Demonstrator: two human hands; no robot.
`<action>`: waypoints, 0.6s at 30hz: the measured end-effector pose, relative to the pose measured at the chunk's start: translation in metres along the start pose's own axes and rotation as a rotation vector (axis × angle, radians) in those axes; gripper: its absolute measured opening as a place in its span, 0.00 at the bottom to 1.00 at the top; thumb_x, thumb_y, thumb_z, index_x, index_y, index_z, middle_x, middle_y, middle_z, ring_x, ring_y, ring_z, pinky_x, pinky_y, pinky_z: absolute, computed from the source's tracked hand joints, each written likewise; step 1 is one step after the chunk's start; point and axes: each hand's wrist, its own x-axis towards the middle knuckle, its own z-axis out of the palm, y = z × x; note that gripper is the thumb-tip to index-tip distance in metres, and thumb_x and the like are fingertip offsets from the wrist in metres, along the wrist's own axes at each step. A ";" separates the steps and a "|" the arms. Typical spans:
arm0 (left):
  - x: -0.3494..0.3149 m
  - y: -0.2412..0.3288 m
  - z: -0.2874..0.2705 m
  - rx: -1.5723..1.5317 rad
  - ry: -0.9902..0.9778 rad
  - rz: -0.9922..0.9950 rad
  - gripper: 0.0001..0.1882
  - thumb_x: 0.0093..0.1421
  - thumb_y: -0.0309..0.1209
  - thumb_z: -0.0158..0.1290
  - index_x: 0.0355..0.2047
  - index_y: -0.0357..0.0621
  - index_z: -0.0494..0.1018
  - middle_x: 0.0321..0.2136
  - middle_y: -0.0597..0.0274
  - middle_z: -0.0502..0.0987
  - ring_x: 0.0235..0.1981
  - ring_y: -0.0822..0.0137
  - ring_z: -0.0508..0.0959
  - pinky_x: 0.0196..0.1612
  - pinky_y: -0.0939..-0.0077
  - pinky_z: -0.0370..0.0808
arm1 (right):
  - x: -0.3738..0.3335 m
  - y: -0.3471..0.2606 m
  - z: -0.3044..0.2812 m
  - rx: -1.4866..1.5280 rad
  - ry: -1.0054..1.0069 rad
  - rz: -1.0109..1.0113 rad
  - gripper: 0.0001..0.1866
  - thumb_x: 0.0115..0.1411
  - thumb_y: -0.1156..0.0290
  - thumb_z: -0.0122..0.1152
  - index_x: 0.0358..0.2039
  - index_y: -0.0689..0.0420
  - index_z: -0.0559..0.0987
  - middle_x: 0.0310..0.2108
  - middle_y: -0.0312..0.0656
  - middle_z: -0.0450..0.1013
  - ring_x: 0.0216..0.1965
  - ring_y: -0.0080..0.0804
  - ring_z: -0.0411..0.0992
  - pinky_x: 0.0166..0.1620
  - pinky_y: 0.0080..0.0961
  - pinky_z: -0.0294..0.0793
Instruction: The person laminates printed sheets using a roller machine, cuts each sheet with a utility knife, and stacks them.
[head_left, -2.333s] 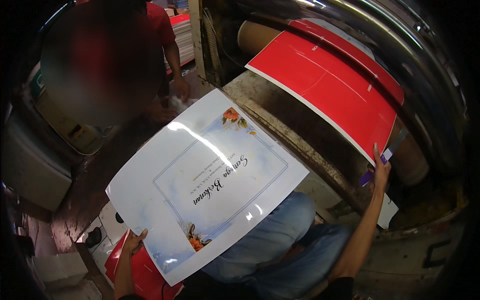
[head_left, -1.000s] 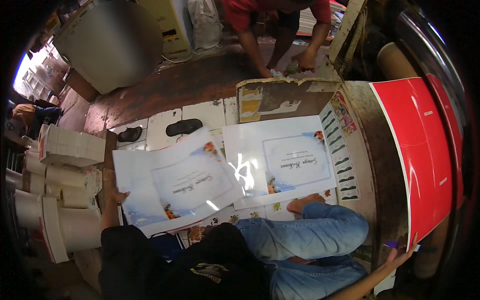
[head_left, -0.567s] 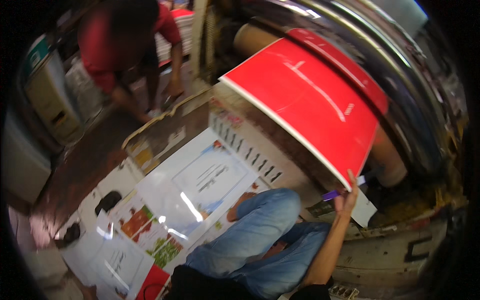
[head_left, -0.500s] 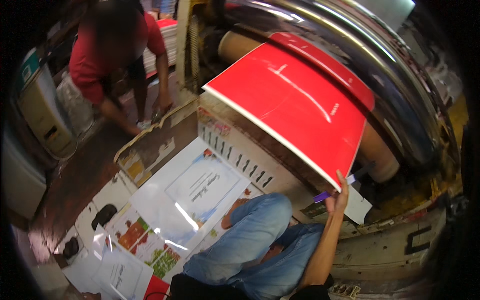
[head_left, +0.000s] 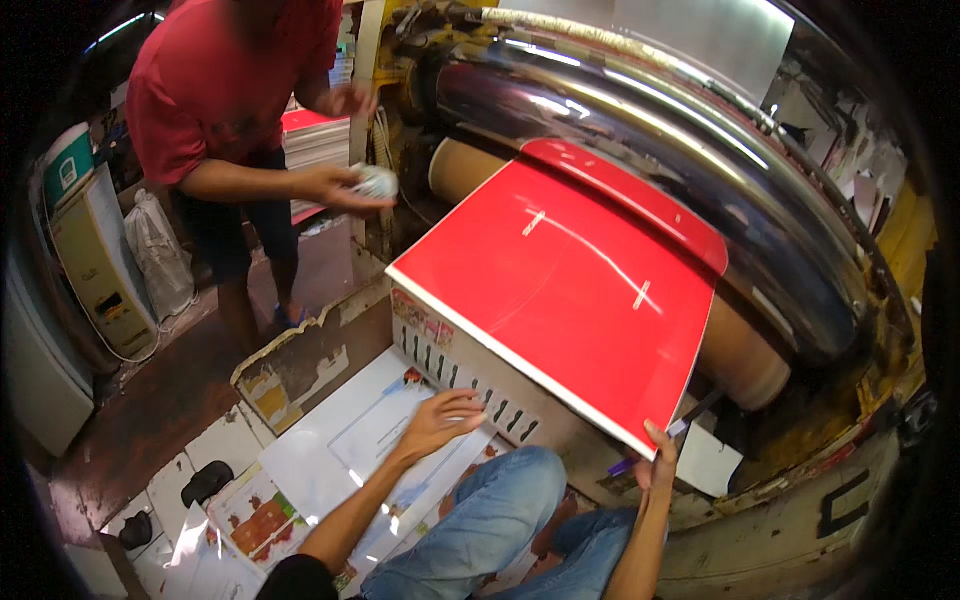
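Observation:
A large glossy red sheet [head_left: 560, 290] with white edges runs out from under a shiny metal roller [head_left: 640, 120]. My right hand [head_left: 655, 458] pinches its near right corner, thumb on top. A slim tool with a purple end [head_left: 621, 467] sits in the same hand, mostly hidden by it; its exact kind I cannot make out. My left hand [head_left: 440, 425] hovers with fingers stretched out, holding nothing, before a panel with a row of dark slots [head_left: 470, 385]. Under it lies a white printed sheet [head_left: 340, 430] with a blue border.
A brown roller [head_left: 745, 360] sits below the metal one. At the left a person in a red shirt [head_left: 230, 110] stands holding a crumpled pale thing [head_left: 374, 183]. Dark sandal-like objects [head_left: 207, 483] lie at the lower left. A cream cabinet [head_left: 100, 265] stands farther left.
My left hand has come into view above the white sheet. My right hand and the red sheet's near edge appear lower. The person at the left has straightened up from bending.

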 end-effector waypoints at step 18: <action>0.127 -0.049 0.117 -0.398 0.126 -0.181 0.24 0.62 0.33 0.54 0.52 0.29 0.62 0.43 0.54 0.73 0.42 0.64 0.78 0.37 0.63 0.83 | 0.064 -0.022 -0.076 -0.058 0.548 -0.133 0.17 0.60 0.54 0.59 0.27 0.54 0.72 0.14 0.29 0.61 0.10 0.15 0.54 0.14 0.13 0.49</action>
